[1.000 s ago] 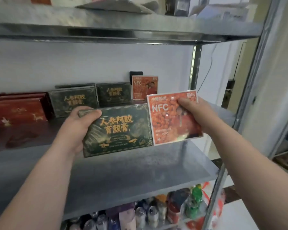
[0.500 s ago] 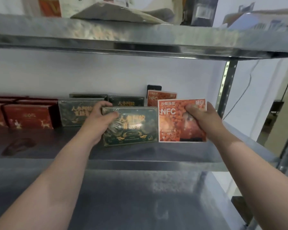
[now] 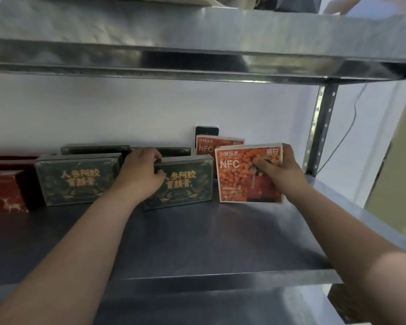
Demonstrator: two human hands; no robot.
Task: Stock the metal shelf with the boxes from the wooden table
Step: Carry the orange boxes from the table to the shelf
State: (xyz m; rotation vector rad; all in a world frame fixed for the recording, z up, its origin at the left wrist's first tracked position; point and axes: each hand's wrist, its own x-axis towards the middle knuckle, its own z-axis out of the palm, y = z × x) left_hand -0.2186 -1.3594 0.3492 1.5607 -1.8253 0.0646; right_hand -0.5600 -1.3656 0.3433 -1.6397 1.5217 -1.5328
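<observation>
- Since both boxes are upright and label-forward on the metal shelf (image 3: 197,242), we judge this to be the setting-down step, with neither box let go yet.
- Left hand (image 3: 142,174): fingers curled over the top left corner of the green box (image 3: 181,181), thumb on its face. The grip looks meant to steady it on its long edge.
- The green box sits just beside a second green box (image 3: 77,179), fronts roughly level. We take this as forming a row; the rear green boxes (image 3: 94,149) stand behind.
- Right hand (image 3: 279,170): thumb across the face of the orange box (image 3: 244,174), fingers behind its right edge. We cannot tell whether its lower edge rests on the shelf.
- The orange box goes in front of the rear orange box (image 3: 211,146), so like is grouped with like.
- Red boxes (image 3: 2,188) are at far left.
</observation>
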